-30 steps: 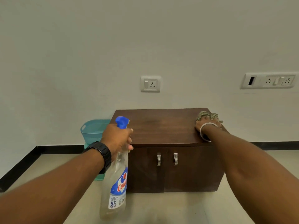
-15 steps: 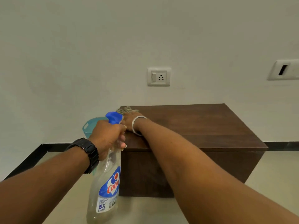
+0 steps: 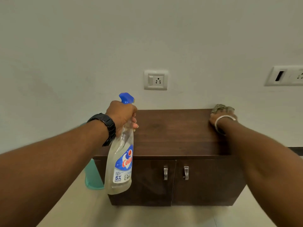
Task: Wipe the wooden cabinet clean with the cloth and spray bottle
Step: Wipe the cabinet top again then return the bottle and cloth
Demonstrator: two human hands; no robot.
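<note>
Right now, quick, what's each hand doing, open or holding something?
Left hand: closed, holding the spray bottle.
Right hand: on the cloth on the cabinet top; gripping or pressing, cannot tell.

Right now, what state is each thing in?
Cabinet: both doors shut.
Bottle: held by its neck, near upright, off the cabinet.
Cloth: bunched, pressed on the cabinet top's far right corner.
Left hand: grips the bottle.
Right hand: on the cloth, fingers hidden.
Bin: mostly hidden behind the left arm.
</note>
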